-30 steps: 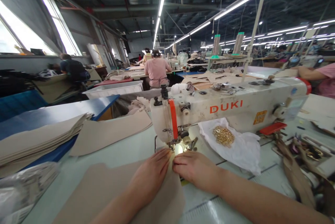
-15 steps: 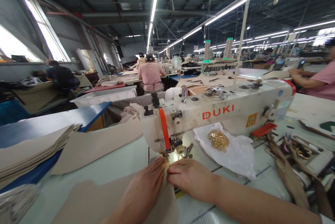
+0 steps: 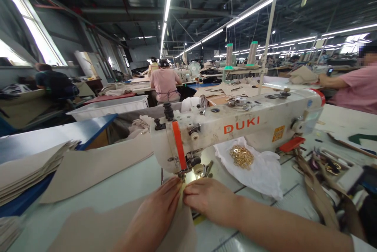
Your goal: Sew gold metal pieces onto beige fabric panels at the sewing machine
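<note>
A beige fabric panel [image 3: 97, 220] lies on the pale sewing table and runs under the presser foot of a white sewing machine [image 3: 212, 130]. My left hand [image 3: 156, 208] grips the panel's edge just in front of the needle, fingers pressed together and its thumb hidden. Close on the right, my right hand [image 3: 209, 201] is closed with bent fingers on the same edge. Between the two hands shows a narrow yellowish strip [image 3: 182, 197] along the edge. The machine's lamp lights the stitching spot, but the fingers cover part of it.
A white cloth [image 3: 262, 169] with gold-coloured metal rings [image 3: 241, 156] lies right of the needle. Straps [image 3: 312, 189] and a tool tray sit farther right. Stacked beige panels [image 3: 26, 173] are at left. Co-workers sit ahead, at left and at right.
The whole view has shifted slightly, so the machine and hands appear a little farther left. Both hands keep their place on the fabric by the needle.
</note>
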The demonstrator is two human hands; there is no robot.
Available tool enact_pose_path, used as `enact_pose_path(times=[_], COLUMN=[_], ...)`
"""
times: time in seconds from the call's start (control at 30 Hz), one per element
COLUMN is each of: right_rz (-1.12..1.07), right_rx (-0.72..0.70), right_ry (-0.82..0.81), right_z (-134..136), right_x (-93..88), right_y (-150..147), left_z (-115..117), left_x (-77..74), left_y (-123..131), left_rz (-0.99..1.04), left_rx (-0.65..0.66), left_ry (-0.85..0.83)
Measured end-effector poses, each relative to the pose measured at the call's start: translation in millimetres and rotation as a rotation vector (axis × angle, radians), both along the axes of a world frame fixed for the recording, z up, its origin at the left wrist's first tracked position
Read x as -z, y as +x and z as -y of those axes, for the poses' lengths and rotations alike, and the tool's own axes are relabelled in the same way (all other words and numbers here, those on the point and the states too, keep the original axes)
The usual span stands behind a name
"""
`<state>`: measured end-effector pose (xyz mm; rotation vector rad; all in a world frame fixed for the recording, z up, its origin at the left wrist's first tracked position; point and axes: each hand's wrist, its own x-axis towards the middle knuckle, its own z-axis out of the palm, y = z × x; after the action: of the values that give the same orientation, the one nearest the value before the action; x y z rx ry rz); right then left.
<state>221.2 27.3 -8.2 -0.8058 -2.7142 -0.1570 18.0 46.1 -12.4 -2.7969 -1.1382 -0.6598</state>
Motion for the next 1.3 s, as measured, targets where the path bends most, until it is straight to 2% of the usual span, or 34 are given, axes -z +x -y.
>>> enact_pose_path(times=[0.2, 0.53, 0.73, 0.87, 1.07, 1.3], right_rz=[-0.010, -0.015, 0.008, 0.008, 0.016, -0.014], right_rx=[0.000, 0.016, -0.099, -0.158, -0.140, -0.121], right_ry=[0.006, -0.013, 0.043, 0.082, 0.102, 0.061], right_z=[2.4, 1.5, 18.3, 26.5, 29.1, 28.9], right_x=[1.7, 1.1, 8.9, 11.0, 6.4, 8.5], right_y=[-0.4, -1.7, -14.9, -21.7, -21.2, -22.1], left_z=[3.1, 3.9, 43.3, 62.9, 50.4, 39.1], left_x=[-2.5, -2.4, -2.0, -4.3, -10.2, -11.2], left_y=[0.3, 1.9, -18.7, -24.4, -7.9, 4.2], left_rz=[0.027, 0.005, -0.027, -0.022, 0.173, 0.259], left_rx=[0.025, -0.019, -0.045, -0.114, -0.191, -0.256], left_ry=[-0.004, -0.030, -0.056, -0.144, -0.217, -0.255])
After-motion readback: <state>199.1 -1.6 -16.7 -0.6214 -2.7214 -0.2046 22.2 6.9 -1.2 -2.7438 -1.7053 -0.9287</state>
